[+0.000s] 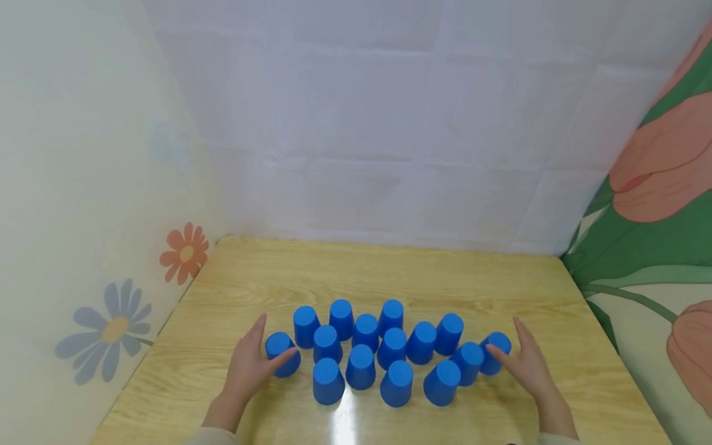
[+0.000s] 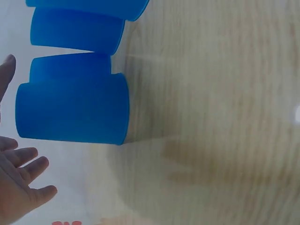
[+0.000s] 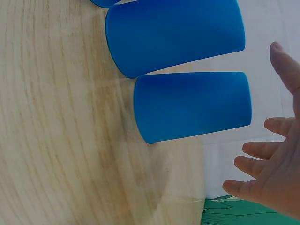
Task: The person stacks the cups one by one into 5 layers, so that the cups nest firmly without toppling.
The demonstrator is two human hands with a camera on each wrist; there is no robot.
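**Blue Cups point(image 1: 361, 372): Inverted on Wood-Grain Tabletop point(image 1: 389, 272), One Hand at Each End**

Head view: Fifteen blue cups stand upright, mouths down, in an irregular group on the near half of the tabletop. The left hand point(image 1: 248, 369) is at the left end of the group, beside the leftmost cup point(image 1: 276, 346). Its fingers are extended, and its thumb is set apart and overlaps that cup in the line of sight. The right hand point(image 1: 531, 366) is at the right end, beside the rightmost cup point(image 1: 498, 342), in a similar position, with its thumb also across the cup in view. A white sheet point(image 1: 361, 123) covers the rear. The left panel point(image 1: 83, 185) bears an orange flower point(image 1: 186, 254) and a blue-grey flower point(image 1: 115, 330); the right panel point(image 1: 662, 247) bears large pink tulips.

Left wrist view: The fingers are straight and spread, gripping nothing. A visible gap separates the hand from the nearest cup. Further cups overlap behind it; contact between them cannot be determined.

Right wrist view: The fingers are spread, with the thumb apart, and hold nothing. The hand is clear of the two cups fully or largely in frame. A third cup is cut off at the top edge.
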